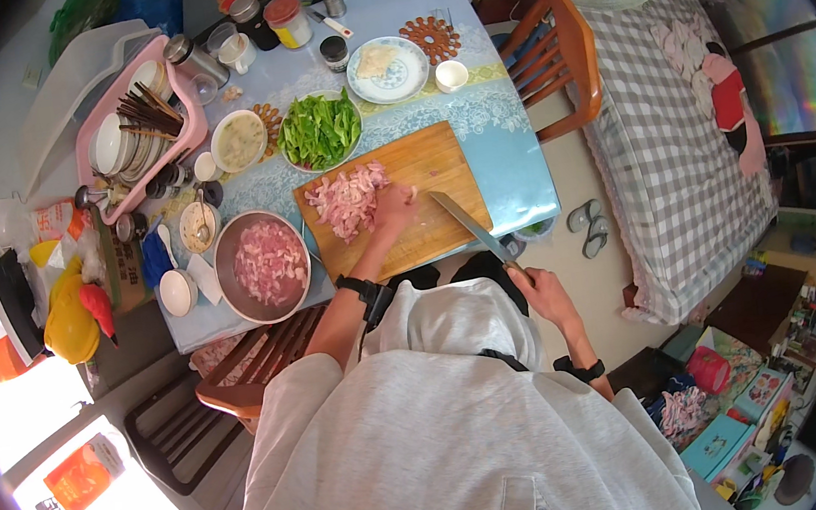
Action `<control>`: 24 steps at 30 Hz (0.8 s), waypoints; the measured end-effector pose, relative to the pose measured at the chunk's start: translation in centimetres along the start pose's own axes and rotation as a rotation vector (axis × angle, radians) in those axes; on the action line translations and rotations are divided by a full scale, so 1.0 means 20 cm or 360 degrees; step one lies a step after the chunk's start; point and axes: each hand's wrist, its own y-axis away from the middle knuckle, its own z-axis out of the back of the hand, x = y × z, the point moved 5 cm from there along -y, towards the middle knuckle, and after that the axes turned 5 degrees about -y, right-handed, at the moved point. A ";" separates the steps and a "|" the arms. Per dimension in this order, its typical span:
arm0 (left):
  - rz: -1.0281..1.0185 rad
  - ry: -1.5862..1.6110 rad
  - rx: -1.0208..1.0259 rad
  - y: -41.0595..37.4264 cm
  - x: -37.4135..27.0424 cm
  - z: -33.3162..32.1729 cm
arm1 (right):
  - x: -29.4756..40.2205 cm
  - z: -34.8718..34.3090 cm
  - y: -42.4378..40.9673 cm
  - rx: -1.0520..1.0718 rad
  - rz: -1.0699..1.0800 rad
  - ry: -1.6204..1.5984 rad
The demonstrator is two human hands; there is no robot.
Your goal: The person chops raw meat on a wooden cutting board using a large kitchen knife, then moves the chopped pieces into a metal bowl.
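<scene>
A wooden cutting board point(434, 154) lies at the table's near edge with a pile of cut raw meat point(343, 200) on its left part. My left hand point(395, 209), slightly blurred, is at the right side of this pile. Something small and pale shows by its fingertips; whether the fingers grip it is unclear. In my right hand point(544, 294) is the handle of a kitchen knife point(472, 225), held right of the board, its blade slanting up-left over the wood. Left of the board stands a metal bowl point(223, 276) containing more cut raw meat point(269, 262).
Beyond the board are a bowl of chopped green vegetables point(320, 130), a patterned plate point(410, 87) and a bowl of pale soup point(239, 141). A pink dish rack point(196, 128) stands at left. Wooden chairs point(588, 76) flank the table.
</scene>
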 end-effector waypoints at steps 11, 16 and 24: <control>-0.0064 -0.0527 -0.0329 0.19 -0.09 0.04 | 0.02 0.01 0.01 -0.0001 0.0010 -0.0015; -0.0594 -0.0566 -0.0725 0.20 -0.17 0.10 | 0.01 0.00 0.00 0.0015 -0.0001 -0.0001; -0.0711 -0.0413 -0.0357 0.02 -0.10 0.13 | 0.03 0.00 0.01 0.0027 0.0022 -0.0009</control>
